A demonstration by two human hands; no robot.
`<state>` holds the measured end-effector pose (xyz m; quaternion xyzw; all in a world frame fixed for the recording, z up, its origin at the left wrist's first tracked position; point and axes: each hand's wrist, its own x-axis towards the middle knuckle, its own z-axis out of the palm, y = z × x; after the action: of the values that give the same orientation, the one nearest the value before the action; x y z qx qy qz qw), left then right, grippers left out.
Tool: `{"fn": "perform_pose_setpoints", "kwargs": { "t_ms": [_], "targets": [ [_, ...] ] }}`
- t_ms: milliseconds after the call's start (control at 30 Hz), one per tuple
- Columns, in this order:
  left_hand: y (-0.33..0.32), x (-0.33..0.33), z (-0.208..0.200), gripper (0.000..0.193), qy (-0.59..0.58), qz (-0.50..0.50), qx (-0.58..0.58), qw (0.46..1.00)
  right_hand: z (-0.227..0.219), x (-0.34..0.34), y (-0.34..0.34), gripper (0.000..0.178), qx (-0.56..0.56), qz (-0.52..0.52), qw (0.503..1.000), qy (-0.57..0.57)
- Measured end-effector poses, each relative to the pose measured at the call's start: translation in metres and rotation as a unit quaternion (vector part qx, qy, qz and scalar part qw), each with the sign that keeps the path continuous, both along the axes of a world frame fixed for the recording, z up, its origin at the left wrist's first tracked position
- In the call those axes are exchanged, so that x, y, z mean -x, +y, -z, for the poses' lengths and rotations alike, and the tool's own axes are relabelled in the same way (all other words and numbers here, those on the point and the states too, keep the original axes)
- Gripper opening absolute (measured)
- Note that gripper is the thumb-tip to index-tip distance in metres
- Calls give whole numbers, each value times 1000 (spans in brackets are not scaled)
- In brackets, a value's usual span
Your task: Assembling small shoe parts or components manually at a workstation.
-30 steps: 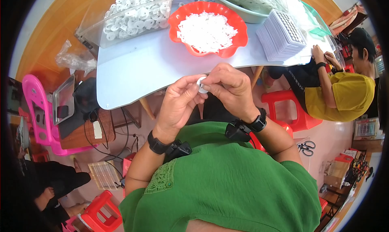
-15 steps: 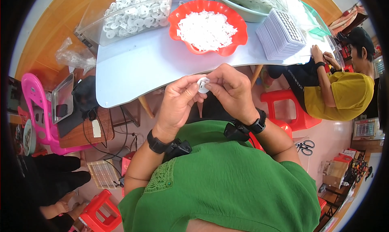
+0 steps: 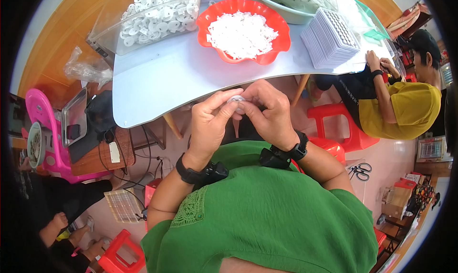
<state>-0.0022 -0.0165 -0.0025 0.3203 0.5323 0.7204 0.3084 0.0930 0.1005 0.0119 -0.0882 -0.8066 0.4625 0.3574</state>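
Note:
A small round white plastic disc (image 3: 235, 99) is pinched between my two hands, just off the table's front edge. My left hand (image 3: 212, 118) grips its left side with thumb and index finger. From the other side, my right hand (image 3: 268, 111) closes thumb and fingertips on it, hiding part of its face. Whether a second small piece is between the right fingers cannot be made out. Beyond my hands, a red scalloped bowl (image 3: 215, 46) holds many tiny white plastic pieces. Similar white discs (image 3: 160, 22) fill a clear plastic bin (image 3: 107, 32) at the back left.
The pale blue table (image 3: 152, 82) curves in front of me. At its right stand a stack of white trays (image 3: 327, 41) and a pale green basin (image 3: 286, 15). A person in yellow (image 3: 405, 101) sits at right, near a red stool (image 3: 341, 125). Scissors (image 3: 360, 172) lie lower right.
The disc has tilted from facing me to nearly edge-on, and my right fingers have drawn closer around it. At left, the other person's legs and a bowl have shifted.

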Motion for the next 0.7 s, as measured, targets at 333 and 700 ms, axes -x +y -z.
{"fn": "perform_pose_setpoints", "kwargs": {
  "t_ms": [333, 700],
  "targets": [
    [3, -5, 7, 22, 42, -63, -17, 997, 8, 7, 1, 17, -35, -11, 999, 9],
    [8, -5, 3, 22, -49, -71, -20, 996, 14, 9, 1, 10, 137, -30, 990, 19]
  ]
}}
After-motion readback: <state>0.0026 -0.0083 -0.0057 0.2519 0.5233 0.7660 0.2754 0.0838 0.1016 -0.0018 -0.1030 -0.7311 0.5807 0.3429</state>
